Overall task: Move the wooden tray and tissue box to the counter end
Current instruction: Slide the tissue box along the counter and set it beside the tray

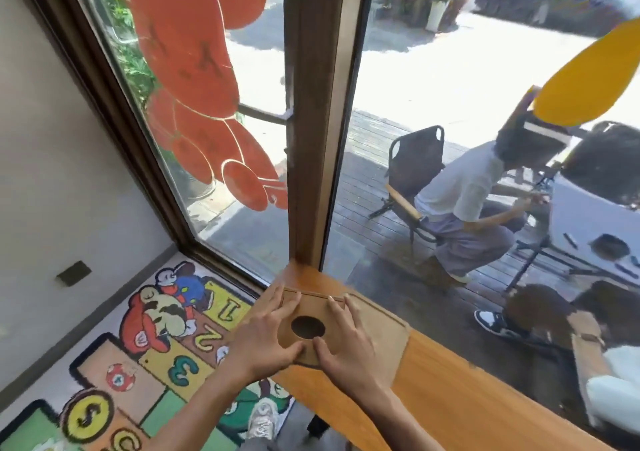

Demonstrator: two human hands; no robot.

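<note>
Tissue box (pixel 311 326) sits on the wooden tray (pixel 384 333), stacked so both go as one load. Both are at the counter (pixel 450 391) end, next to the window post (pixel 311 139), so placement looks basically done. Left hand (pixel 266 336) and right hand (pixel 346 343) lie flat on the box lid either side of the round opening, fingers spread, thumbs near the front edge. That reads as pressing and squaring, not a grip. Blurry though, so can't rule out a light pinch at the near edge.
</note>
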